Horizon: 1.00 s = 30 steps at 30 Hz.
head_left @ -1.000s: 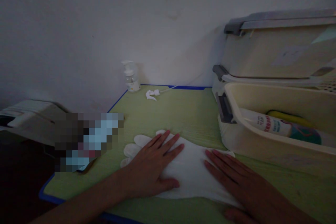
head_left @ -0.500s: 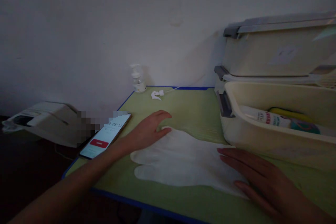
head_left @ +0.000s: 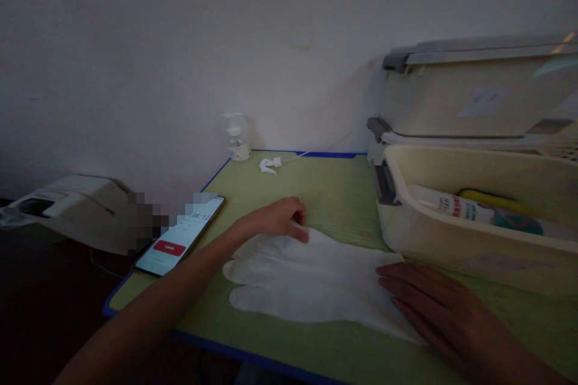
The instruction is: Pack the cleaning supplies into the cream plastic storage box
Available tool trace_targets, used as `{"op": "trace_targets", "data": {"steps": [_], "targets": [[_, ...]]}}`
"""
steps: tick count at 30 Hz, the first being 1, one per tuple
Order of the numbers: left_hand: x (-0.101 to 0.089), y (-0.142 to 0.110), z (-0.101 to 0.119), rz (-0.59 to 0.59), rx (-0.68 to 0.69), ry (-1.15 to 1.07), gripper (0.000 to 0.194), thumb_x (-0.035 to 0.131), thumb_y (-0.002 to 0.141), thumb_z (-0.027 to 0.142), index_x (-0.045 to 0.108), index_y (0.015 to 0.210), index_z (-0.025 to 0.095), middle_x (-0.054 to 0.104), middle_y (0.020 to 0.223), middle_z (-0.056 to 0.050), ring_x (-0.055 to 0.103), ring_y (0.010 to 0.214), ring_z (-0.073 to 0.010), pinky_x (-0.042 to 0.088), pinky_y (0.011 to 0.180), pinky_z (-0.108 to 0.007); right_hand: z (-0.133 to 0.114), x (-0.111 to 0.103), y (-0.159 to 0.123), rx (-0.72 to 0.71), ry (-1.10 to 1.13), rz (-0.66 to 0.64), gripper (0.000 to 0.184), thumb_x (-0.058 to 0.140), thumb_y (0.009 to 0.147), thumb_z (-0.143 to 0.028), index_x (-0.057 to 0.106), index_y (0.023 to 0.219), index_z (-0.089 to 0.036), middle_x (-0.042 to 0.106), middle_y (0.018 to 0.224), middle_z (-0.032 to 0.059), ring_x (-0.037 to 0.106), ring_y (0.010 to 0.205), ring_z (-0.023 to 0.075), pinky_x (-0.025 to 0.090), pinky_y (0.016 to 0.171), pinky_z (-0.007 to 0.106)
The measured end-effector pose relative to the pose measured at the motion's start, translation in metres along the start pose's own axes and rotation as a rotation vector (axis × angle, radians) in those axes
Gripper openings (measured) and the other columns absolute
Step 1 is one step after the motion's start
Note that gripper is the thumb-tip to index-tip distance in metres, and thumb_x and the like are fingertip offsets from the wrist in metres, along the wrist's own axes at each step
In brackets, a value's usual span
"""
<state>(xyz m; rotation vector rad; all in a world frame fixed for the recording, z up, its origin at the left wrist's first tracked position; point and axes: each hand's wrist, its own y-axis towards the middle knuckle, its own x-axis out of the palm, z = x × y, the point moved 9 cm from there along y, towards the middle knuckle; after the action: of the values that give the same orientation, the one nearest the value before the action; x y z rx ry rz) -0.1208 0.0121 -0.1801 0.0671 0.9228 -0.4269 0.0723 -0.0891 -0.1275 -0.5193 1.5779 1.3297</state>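
Where the left hand (head_left: 289, 216) bends over the glove's upper edge: fingers curled, thumb drawn close to them; whether any fabric is caught between cannot be told.
Right hand (head_left: 436, 298): opened nearly flat, fingers together, resting on the cuff with nothing visibly in its grasp.
White glove (head_left: 316, 280): spread on the green bench (head_left: 343, 204) at the hands, its fingers pointing left and its cuff right, partly hidden by the left arm (head_left: 180, 289).
Glove fabric: probably light, soft and limp, hard to damage but quick to wrinkle; the cuff's edge looks the surest hold, between thumb and fingertips.
Cream bin (head_left: 487, 260): just beside the cuff, a printed bottle (head_left: 474, 209) lying inside.
Phone (head_left: 169, 249): screen lit, near the bench's left edge.
Far end of the bench: a white spray trigger (head_left: 271, 163) lies near an upright pump bottle (head_left: 239, 143).
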Motion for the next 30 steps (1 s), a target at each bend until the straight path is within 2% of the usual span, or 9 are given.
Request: {"op": "trace_targets", "data": {"steps": [4,7,14,17,20,25,30], "targets": [[0.001,-0.002,0.001,0.021,-0.008,-0.048,0.024,0.073,0.060,0.027,0.053,0.067,0.016,0.052,0.070,0.002,0.050,0.067,-0.0143,0.035,0.058,-0.024,0.009,0.006,-0.009,0.049,0.022,0.031,0.031,0.038,0.087,-0.013,0.067,0.096,-0.017,0.071,0.091,0.0082,0.068,0.080,0.0170,0.057,0.074,0.027],[0.002,-0.003,0.003,0.018,-0.018,-0.095,0.022,0.071,0.063,0.025,0.050,0.065,0.016,0.050,0.063,0.004,0.048,0.059,-0.0122,0.032,0.052,-0.023,0.018,0.016,-0.017,0.118,0.028,0.009,0.030,0.039,0.087,-0.015,0.067,0.098,-0.017,0.070,0.096,0.0089,0.068,0.083,0.0170,0.057,0.076,0.027],[0.001,-0.009,0.006,-0.009,-0.001,-0.168,0.017,0.067,0.065,0.014,0.059,0.080,0.014,0.060,0.075,0.000,0.056,0.070,-0.0133,0.040,0.062,-0.023,0.026,0.024,-0.019,0.184,0.065,-0.031,0.030,0.040,0.090,-0.022,0.068,0.098,-0.019,0.070,0.096,0.0076,0.068,0.083,0.0178,0.057,0.077,0.028],[0.000,-0.011,0.008,-0.037,0.007,-0.147,0.014,0.066,0.067,0.013,0.062,0.081,0.013,0.063,0.077,-0.002,0.057,0.071,-0.0137,0.041,0.063,-0.023,0.028,0.027,-0.018,0.223,0.120,-0.085,0.030,0.040,0.090,-0.024,0.068,0.100,-0.022,0.070,0.099,0.0062,0.068,0.086,0.0189,0.056,0.081,0.030],[-0.001,-0.012,0.009,-0.036,0.018,-0.134,0.011,0.064,0.069,0.011,0.063,0.080,0.013,0.064,0.078,-0.002,0.058,0.072,-0.0136,0.042,0.063,-0.023,0.028,0.027,-0.018,0.218,0.130,-0.103,0.030,0.040,0.090,-0.024,0.068,0.102,-0.022,0.069,0.101,0.0065,0.068,0.088,0.0191,0.056,0.082,0.030],[-0.002,-0.012,0.006,-0.009,0.010,-0.169,0.014,0.065,0.068,0.010,0.062,0.081,0.014,0.065,0.080,-0.001,0.059,0.075,-0.0140,0.043,0.065,-0.023,0.024,0.023,-0.018,0.168,0.096,-0.032,0.030,0.039,0.091,-0.023,0.069,0.098,-0.019,0.070,0.098,0.0074,0.068,0.085,0.0171,0.057,0.078,0.027],[-0.001,-0.013,0.006,-0.033,0.000,-0.148,0.014,0.065,0.070,0.014,0.062,0.084,0.013,0.065,0.082,-0.002,0.060,0.076,-0.0150,0.044,0.067,-0.024,0.026,0.025,-0.022,0.176,0.078,-0.037,0.029,0.041,0.091,-0.024,0.068,0.100,-0.020,0.070,0.101,0.0071,0.067,0.089,0.0177,0.055,0.082,0.029]]}}
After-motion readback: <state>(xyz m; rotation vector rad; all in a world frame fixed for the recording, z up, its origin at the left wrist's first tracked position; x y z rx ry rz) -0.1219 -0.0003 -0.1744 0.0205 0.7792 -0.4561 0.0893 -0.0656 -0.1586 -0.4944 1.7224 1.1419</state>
